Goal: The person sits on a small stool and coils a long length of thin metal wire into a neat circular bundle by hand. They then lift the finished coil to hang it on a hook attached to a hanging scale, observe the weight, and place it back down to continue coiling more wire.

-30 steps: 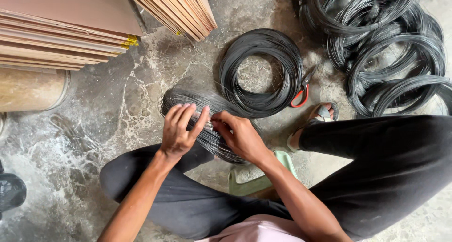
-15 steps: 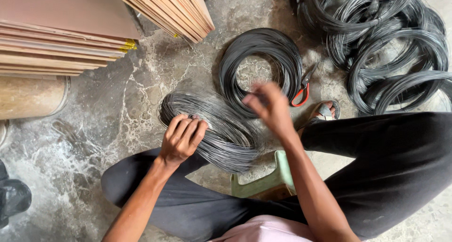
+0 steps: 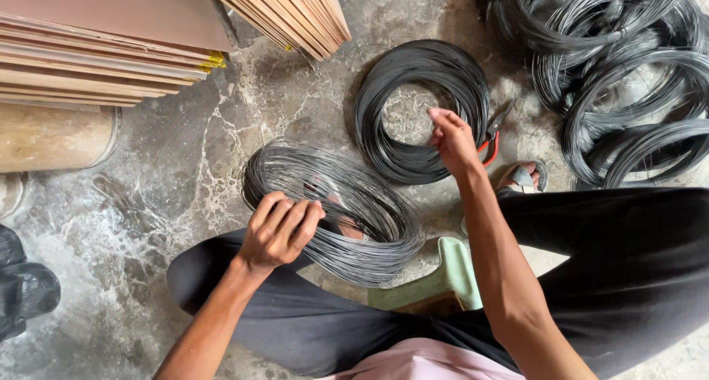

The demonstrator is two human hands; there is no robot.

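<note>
Item: coil of thin dark wire (image 3: 332, 206), resting partly on the person's lap and partly over the stone floor (image 3: 148, 195), tilted toward the viewer.

Left hand (image 3: 279, 231): fingers curled closed over the near left rim of this coil, gripping a bundle of strands.

Right hand (image 3: 452, 140): off the coil, extended forward, fingers loosely open and holding nothing that can be made out; it hovers over the right rim of a second, flat coil (image 3: 421, 110) lying on the floor, near the red-handled pliers (image 3: 491, 140).

Change: a second ago both hands worked together on the lap coil; half a second ago the right hand was already lifting away, blurred. It is now farther out, beside the pliers. The left hand's hold is unchanged. Judgement: work on the lap coil is paused while one hand steadies it.

Surroundings: stacked boards (image 3: 111, 48); heap of wire coils (image 3: 620, 77); green stool (image 3: 436, 276).
</note>
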